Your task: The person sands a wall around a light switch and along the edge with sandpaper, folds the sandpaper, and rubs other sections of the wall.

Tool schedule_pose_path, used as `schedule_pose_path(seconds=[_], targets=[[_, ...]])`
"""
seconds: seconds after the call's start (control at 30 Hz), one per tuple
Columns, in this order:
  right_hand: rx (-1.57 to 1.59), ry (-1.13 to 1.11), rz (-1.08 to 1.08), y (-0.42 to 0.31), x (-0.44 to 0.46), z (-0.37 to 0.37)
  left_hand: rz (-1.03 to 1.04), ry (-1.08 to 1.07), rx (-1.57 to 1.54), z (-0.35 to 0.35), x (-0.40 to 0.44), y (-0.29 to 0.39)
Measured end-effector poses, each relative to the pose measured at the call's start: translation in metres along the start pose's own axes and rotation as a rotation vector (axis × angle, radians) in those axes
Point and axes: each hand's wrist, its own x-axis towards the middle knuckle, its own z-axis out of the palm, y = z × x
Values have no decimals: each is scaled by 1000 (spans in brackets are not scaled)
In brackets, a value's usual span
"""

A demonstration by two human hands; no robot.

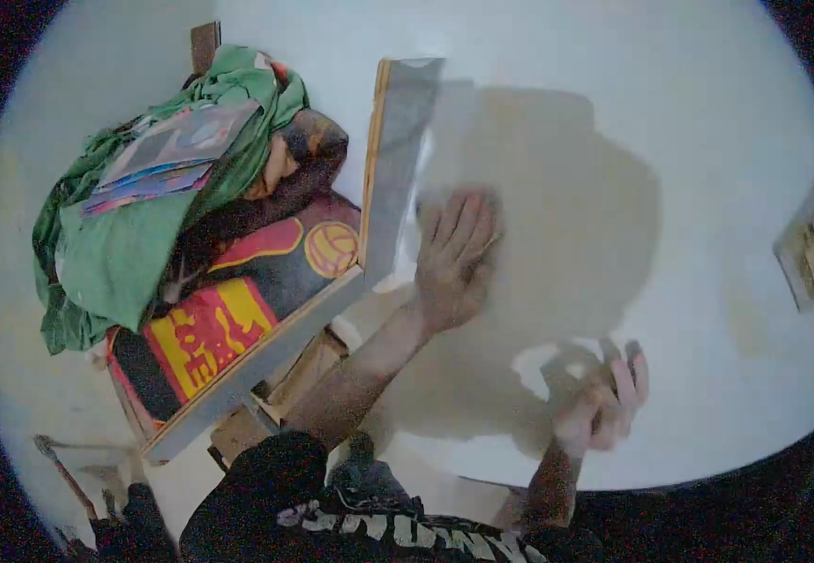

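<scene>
My left hand (pixel 460 258) reaches forward with its fingers stretched out, palm side against or just over the pale, smooth surface (pixel 707 394). It is slightly blurred, and whether anything lies under it I cannot tell. Just left of it stands a raised grey panel (pixel 396 159) with a wooden edge. Lower and to the right, my right hand (pixel 602 405) hovers near the same surface, its fingers loosely bent and apart, with nothing visible in them.
On the left, a patterned black, red and yellow cloth (pixel 215 333) lies behind a low board (pixel 266 361). A green cloth (pixel 121 272) is heaped over it, topped by several flat printed sheets (pixel 177 150). A small brownish flat item (pixel 808 246) sits at far right.
</scene>
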Motion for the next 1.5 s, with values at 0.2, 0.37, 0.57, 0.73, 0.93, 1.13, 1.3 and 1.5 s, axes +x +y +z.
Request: schedule_pose_path(seconds=[0.2,0.37,0.57,0.73,0.93,1.13,1.3,1.5], targets=[[-212,26,174,-47,-27,-66,85,87,-58,11,-43,-20],[-194,88,365,-58,-47,-78,107,-42,-42,-1,-37,-29],[-34,33,475,-66,-78,-49,86,-171,-48,-14,-34,-32],[330,117,557,-72,-66,-36,80,98,-93,-1,-10,-16],[327,54,660,-79,-68,-33,80,115,-89,-29,71,4],[372,5,726,-103,-53,-28,100,138,-73,-43,120,10],[227,-169,630,-110,-74,-36,122,111,-63,-33,80,11],[213,-145,645,-113,-73,-39,235,163,-65,-53,172,15]])
